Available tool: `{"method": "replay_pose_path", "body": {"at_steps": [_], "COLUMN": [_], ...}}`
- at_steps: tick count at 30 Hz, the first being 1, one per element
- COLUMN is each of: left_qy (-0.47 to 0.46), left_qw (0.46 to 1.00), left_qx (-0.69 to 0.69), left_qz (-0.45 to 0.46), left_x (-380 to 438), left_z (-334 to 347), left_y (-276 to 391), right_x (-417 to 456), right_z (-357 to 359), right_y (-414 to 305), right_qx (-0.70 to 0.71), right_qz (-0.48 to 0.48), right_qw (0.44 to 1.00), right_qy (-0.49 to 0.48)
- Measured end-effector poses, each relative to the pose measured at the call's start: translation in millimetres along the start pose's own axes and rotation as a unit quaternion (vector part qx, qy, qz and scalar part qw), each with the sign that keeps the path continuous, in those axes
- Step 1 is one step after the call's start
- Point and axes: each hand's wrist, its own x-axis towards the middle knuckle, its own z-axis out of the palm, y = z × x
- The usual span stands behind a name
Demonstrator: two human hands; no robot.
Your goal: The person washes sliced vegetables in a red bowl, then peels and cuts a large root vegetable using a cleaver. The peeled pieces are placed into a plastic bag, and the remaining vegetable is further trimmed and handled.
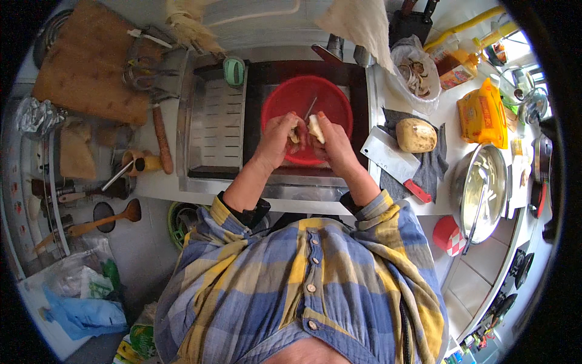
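Note:
Both of my hands are over a red plastic basin (334,88) that sits in the sink. My left hand (274,142) grips a small pale brownish food piece (293,136), partly hidden by the fingers. A white, thick-edged food piece (314,129) is pinched between the thumb and fingers of my right hand (337,144). The two pieces are held apart; I cannot tell exactly what food they are. Between the hands, a thin metal utensil (312,106) leans inside the basin, its lower part hidden.
Right of the sink, a cleaver (392,154) and a large potato (416,135) lie on a dark cloth (439,170). Beyond are a bag-lined container of scraps (418,77) and a steel bowl (468,182) with pale strips and a utensil. A wooden board (95,59) stands left.

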Motion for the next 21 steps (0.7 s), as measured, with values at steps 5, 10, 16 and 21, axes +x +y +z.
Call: {"method": "replay_pose_path", "body": {"at_steps": [5,10,16,21], "left_qy": [-0.057,-0.043,-0.016,0.027], "left_qw": [0.998,0.971,0.911,0.907], "left_qx": [-0.032,0.208,0.377,0.38], "left_qz": [0.001,0.113,0.164,0.18], "left_x": [3,5,8,4], "left_z": [-15,3,-1,11], "left_y": [4,-9,-9,-11], "right_x": [8,24,19,12], "right_z": [-25,-35,-20,-7], "right_y": [-2,11,10,9], "right_qx": [0.166,0.187,-0.325,-0.419], "right_qz": [0.176,0.245,-0.133,-0.251], "right_qw": [0.962,0.933,0.934,0.859], "right_qy": [-0.126,-0.185,0.066,0.151]}}
